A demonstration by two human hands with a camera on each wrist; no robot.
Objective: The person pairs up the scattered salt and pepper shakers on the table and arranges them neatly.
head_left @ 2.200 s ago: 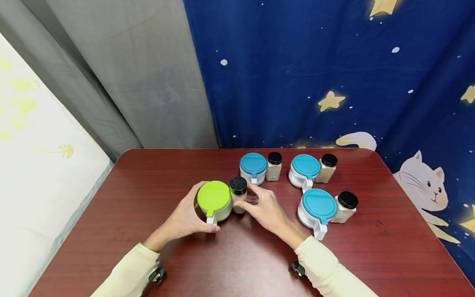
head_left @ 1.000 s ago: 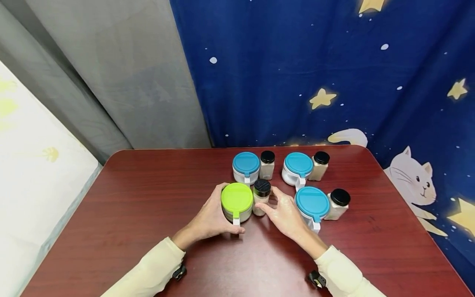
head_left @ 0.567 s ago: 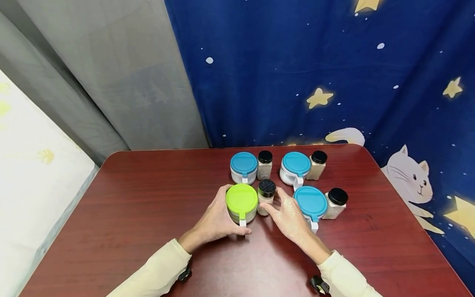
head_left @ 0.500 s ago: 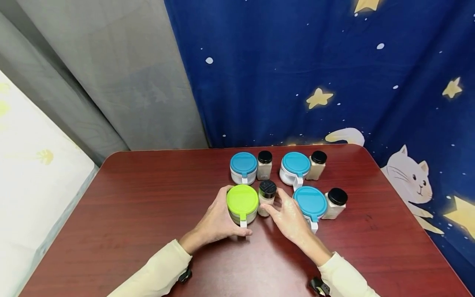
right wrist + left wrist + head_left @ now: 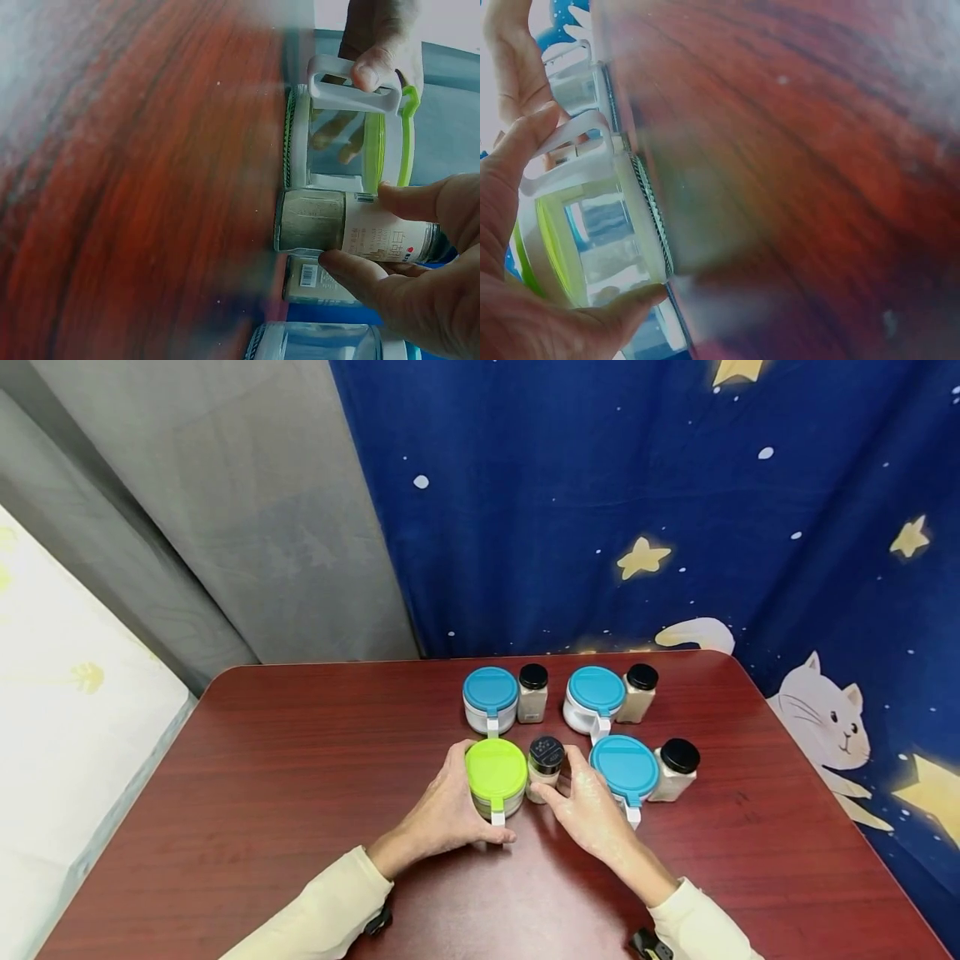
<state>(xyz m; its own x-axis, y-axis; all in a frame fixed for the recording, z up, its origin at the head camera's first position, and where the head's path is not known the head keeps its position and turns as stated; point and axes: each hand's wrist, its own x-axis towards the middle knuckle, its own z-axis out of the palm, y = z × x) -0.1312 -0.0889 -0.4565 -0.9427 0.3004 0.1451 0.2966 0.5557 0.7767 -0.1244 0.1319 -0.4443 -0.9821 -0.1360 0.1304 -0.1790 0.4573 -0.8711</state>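
Note:
A glass seasoning jar with a lime-green lid (image 5: 497, 770) and a white handle stands upright on the table. My left hand (image 5: 447, 810) curls round its left side, with the thumb by the handle. Close on its right is a spice bottle (image 5: 547, 755) with a black lid. My right hand (image 5: 588, 810) grips that bottle between thumb and fingers. In the right wrist view the bottle's printed label (image 5: 379, 234) shows above greyish powder, and its base sits at the table surface. The left wrist view shows the jar's clear body (image 5: 611, 236).
A blue-lidded jar (image 5: 491, 692) and black-lidded bottle (image 5: 532, 695) stand behind. Another blue-lidded jar (image 5: 595, 692) and bottle (image 5: 639, 695) are at back right. A third blue-lidded jar (image 5: 625, 767) and bottle (image 5: 676, 770) stand right of my right hand.
Both hands have moved the green-lidded jar and its spice bottle rightward, to in front of the back-left pair. Over the last half second they shift slightly nearer me.

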